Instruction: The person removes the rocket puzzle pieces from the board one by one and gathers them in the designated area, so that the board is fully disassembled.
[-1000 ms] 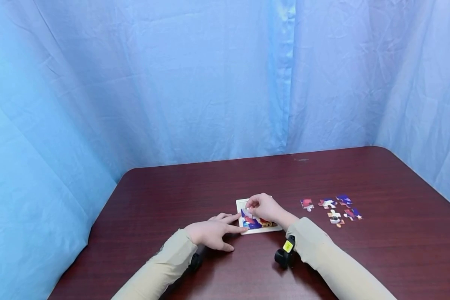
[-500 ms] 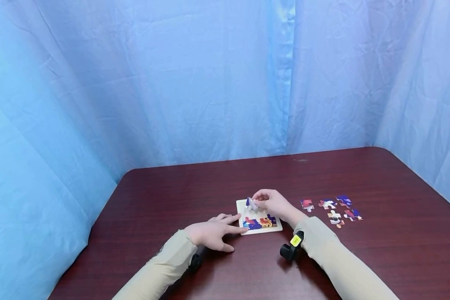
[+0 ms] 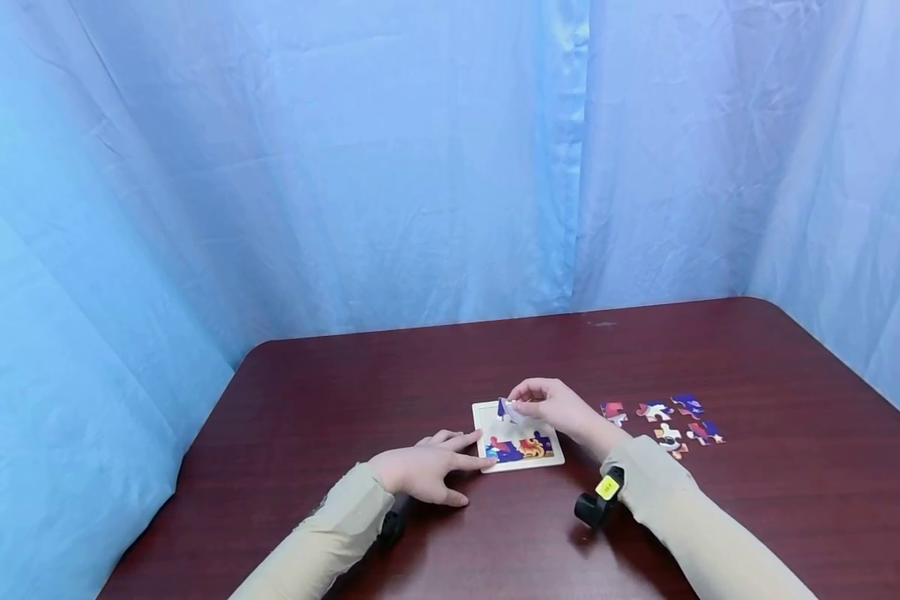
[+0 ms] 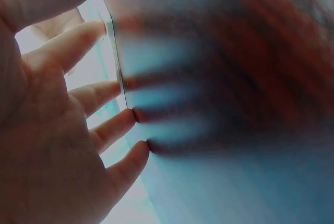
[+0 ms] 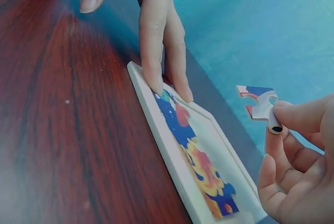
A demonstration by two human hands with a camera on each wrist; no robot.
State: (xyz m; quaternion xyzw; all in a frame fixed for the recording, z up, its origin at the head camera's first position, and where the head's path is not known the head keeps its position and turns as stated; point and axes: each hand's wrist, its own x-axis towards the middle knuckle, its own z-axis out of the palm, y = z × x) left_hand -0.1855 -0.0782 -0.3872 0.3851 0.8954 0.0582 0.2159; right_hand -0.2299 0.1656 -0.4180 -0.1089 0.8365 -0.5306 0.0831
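Observation:
A white puzzle tray point(image 3: 523, 467) lies on the table, with joined jigsaw pieces point(image 5: 201, 166) in blue, red and yellow along its near side. My left hand point(image 3: 423, 472) has its fingers spread, and fingertips touch the tray's left edge and near corner. Over the tray, my right hand point(image 3: 562, 410) pinches a jigsaw piece point(image 5: 263, 106) between thumb and fingers. That piece is white with blue and red parts and a black spot on its knob. In the right wrist view it is raised clear of the tray, tilted.
Several loose jigsaw pieces point(image 3: 667, 437) lie to the right of the tray, partly behind the right wrist in the head view. The dark red wooden table point(image 3: 375, 383) has blue curtains point(image 3: 420, 167) behind it and at its sides.
My right hand has lifted the jigsaw piece from above the joined pieces and drawn it up and to the right, uncovering the near row. The left hand has stayed in place.

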